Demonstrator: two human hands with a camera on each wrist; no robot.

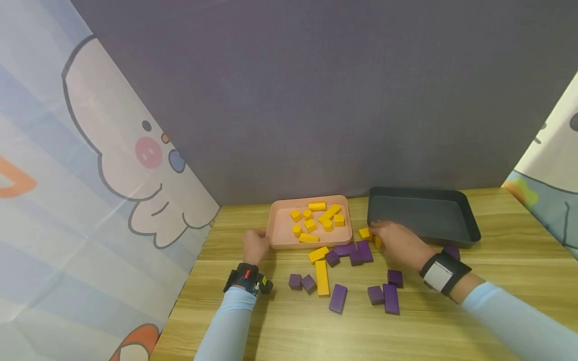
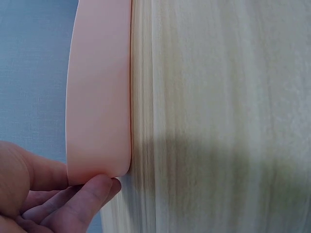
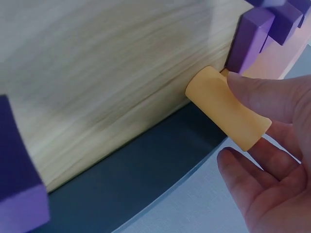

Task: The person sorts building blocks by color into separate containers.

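At the left end of the pink tray, my left hand pinches its corner, thumb at the rim and fingers against the outer wall. Several yellow blocks of different shapes lie inside that tray. My right hand holds a yellow block with a curved, waisted side between thumb and fingers, beside the near left corner of the dark grey tray. Another yellow block lies right by the right fingertips, between the two trays.
Purple blocks lie scattered on the wooden table, among them a flat one and a cube. Two yellow bars, one upright in view, sit before the pink tray. A grey panel rises behind the trays.
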